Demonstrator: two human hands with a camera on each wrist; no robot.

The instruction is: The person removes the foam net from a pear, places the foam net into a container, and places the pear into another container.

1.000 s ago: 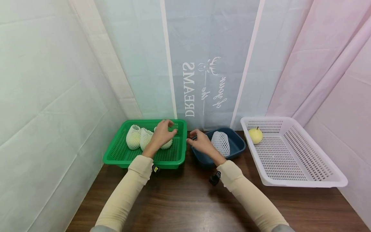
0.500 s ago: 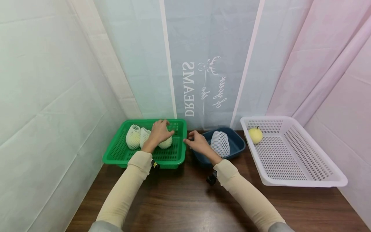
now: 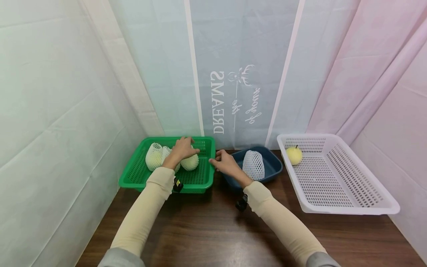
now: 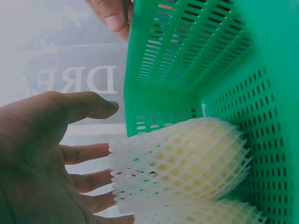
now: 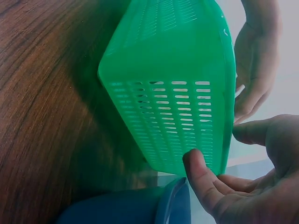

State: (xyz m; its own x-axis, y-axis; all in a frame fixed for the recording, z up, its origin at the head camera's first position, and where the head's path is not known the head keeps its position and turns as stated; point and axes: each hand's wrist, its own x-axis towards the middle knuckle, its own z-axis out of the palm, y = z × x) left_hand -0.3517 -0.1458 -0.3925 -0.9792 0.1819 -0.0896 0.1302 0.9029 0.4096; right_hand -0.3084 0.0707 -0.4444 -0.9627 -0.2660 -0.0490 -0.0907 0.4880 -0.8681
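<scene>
My left hand reaches over the green basket, thumb apart from the fingers. In the left wrist view, the fingertips are right at the loose end of a white foam net that wraps a pale yellow fruit; a second wrapped fruit lies beside it. The head view has the net-wrapped fruits grouped in the basket, one partly behind my left hand. My right hand is by the basket's right rim with nothing in its grasp, thumb and fingers loosely bent and apart.
Right of the green basket is a dark blue bin with a white foam net in it. A white slotted basket at the right holds one yellow pear. Cloth walls surround the wooden table at the back and sides.
My left hand has moved left over the wrapped fruits, leaving the rightmost one more visible. My right hand has shifted slightly left, to the green basket's rim.
</scene>
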